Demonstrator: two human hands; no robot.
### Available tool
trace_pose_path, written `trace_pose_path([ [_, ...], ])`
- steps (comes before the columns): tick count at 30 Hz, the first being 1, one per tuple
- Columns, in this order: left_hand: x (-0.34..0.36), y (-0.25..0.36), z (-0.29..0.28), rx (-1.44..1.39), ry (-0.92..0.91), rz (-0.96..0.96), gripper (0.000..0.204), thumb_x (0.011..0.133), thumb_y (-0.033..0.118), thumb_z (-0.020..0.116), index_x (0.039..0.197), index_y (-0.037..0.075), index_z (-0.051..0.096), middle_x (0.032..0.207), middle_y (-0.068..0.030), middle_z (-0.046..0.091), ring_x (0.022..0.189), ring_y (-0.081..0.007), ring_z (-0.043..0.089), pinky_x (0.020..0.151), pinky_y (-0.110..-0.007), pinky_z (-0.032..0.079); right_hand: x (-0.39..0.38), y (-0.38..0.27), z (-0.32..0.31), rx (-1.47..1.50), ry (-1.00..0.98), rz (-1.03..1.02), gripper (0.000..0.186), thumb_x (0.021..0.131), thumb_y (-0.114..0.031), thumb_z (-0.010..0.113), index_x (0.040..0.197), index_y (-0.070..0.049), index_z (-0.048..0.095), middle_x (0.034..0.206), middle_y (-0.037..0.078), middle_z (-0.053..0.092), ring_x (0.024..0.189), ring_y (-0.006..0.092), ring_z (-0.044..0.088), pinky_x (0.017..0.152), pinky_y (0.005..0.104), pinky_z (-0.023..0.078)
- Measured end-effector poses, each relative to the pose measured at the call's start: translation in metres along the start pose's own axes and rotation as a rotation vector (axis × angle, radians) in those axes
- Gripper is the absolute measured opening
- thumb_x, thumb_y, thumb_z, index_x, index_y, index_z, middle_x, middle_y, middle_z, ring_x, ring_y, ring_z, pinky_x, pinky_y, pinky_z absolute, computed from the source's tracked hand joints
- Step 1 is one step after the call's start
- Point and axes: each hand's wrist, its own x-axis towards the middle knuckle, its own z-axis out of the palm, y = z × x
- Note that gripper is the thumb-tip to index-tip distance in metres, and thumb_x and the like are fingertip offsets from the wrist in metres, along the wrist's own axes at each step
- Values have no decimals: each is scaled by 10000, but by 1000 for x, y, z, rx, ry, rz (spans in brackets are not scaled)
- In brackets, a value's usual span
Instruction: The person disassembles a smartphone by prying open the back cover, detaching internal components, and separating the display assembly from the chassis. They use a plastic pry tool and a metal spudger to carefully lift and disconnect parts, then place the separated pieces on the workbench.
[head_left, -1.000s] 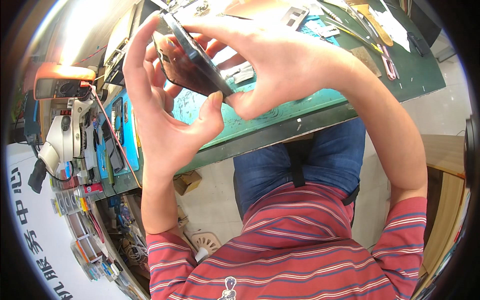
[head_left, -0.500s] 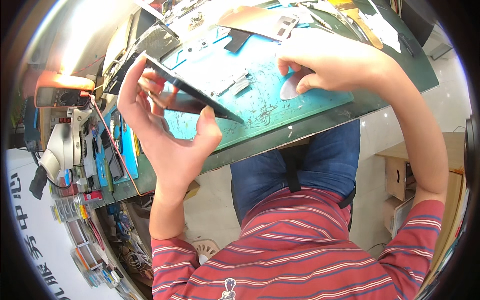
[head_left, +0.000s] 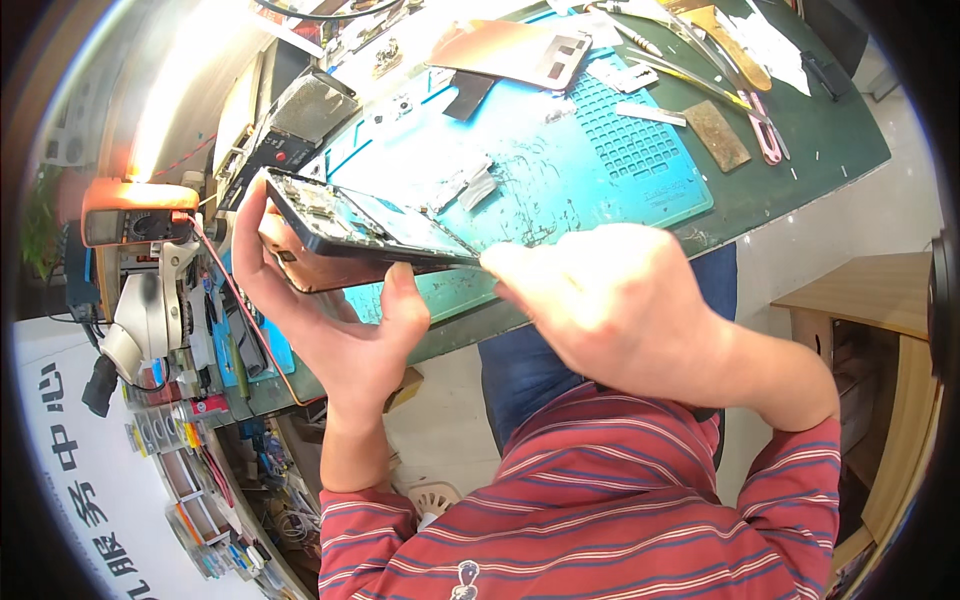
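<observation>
"What's at your far left?"

"An orange multimeter [head_left: 140,212]. Next comes my left hand [head_left: 350,350], half curled, its fingers around the left end of an opened phone [head_left: 385,238] and its thumb by the near edge, so I have hold of it there."

"How does it sit?"

"Raised and tilted above the blue mat [head_left: 540,205], inner parts bared, with a glossy coppery panel [head_left: 318,264] on its underside."

"And the other end?"

"My right hand [head_left: 605,310] is there, curled nearly closed, fingertips at the corner. Whether they pinch anything, I can't tell."

"Farther right?"

"A brown plate [head_left: 717,136], then a pink-handled tool [head_left: 766,135], both on the green bench [head_left: 835,150]."
</observation>
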Motion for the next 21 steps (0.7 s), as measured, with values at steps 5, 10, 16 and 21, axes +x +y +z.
trace_pose_path([
  [5,1,2,0,-54,-8,-42,1033,673,30,726,1579,29,230,1493,-118,339,1381,-256,406,1182,-410,336,1,-12,14,-117,93,3,112,759,-137,645,751,-99,539,625,15,569,548,172,607,507,312,457],
  [10,2,2,-3,-15,-38,-28,1045,663,21,729,1581,32,230,1513,-118,340,1389,-253,406,1185,-403,335,-3,-15,14,-126,28,10,289,775,-75,689,1050,14,688,684,6,579,597,146,590,540,298,449],
  [16,1,0,-5,-8,-26,-27,1058,642,13,735,1579,30,244,1528,-117,341,1406,-249,391,1193,-409,318,-3,-23,24,-191,63,-6,309,768,-87,665,1048,40,695,659,2,535,580,140,570,529,293,420],
  [21,1,1,-7,-12,-33,-48,1054,634,11,737,1575,36,263,1534,-113,333,1419,-249,372,1199,-407,302,-4,-24,24,-202,30,23,322,765,-102,653,1050,43,694,655,3,524,572,140,557,526,292,406],
])
